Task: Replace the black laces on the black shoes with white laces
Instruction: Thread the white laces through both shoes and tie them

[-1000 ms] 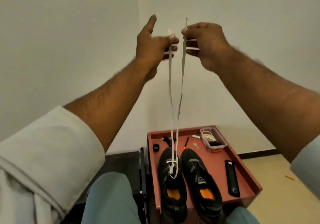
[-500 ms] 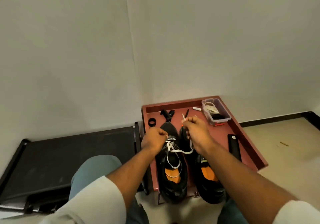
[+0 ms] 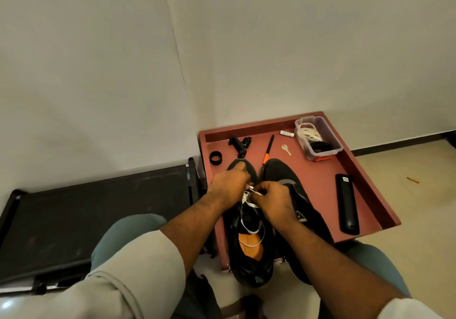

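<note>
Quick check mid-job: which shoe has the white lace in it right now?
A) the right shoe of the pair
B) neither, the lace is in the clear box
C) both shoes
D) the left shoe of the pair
D: the white lace runs across the left black shoe, where the left hand and right hand pinch it; the right black shoe shows no lace.

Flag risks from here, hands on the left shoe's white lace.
1. Both hands, left hand and right hand, crowd the white lace and hide the eyelets of the left shoe, so a skipped or crossed hole seems possible.
2. Slack loops lie over the orange insole; they could snag or twist on tightening.
3. Both shoes overhang the tray at its near edge; a hard pull might slide the left one off.
</note>
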### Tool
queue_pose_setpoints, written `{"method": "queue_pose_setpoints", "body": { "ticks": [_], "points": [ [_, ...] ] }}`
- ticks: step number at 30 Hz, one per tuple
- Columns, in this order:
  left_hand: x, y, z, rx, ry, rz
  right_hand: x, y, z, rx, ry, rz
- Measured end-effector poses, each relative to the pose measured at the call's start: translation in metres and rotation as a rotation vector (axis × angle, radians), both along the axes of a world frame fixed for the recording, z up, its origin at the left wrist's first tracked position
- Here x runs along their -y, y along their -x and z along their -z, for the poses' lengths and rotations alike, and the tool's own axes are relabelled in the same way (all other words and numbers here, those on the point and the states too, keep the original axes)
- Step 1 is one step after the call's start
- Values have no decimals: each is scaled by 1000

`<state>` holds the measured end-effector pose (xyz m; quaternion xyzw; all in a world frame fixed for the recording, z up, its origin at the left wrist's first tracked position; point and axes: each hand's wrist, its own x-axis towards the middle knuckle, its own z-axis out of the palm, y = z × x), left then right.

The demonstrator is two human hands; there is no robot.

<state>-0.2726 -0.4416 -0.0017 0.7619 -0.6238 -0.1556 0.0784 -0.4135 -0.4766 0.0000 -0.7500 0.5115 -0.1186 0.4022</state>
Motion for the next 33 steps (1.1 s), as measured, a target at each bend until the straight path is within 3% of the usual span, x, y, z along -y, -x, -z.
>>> {"method": "queue_pose_setpoints", "body": {
  "ticks": [2, 11, 14, 17, 28, 33],
  "points": [
    [-4, -3, -1, 0, 20, 19, -1, -1, 0, -29, 18, 1],
    [-32, -14, 9, -354, 161, -335, -6, -3, 0, -25, 44, 32],
    [-41, -11, 11, -419, 201, -409, -5, -4, 0, -3, 131, -83],
    [-48, -8, 13, -434, 192, -428, -3, -11, 4, -93, 216, -223],
    [-51, 0, 15, -499, 225, -524, 9, -32, 3, -253, 85, -232],
    [-59, 4, 23, -565, 103, -548, 8, -35, 3, -310, 81, -283]
  ]
}}
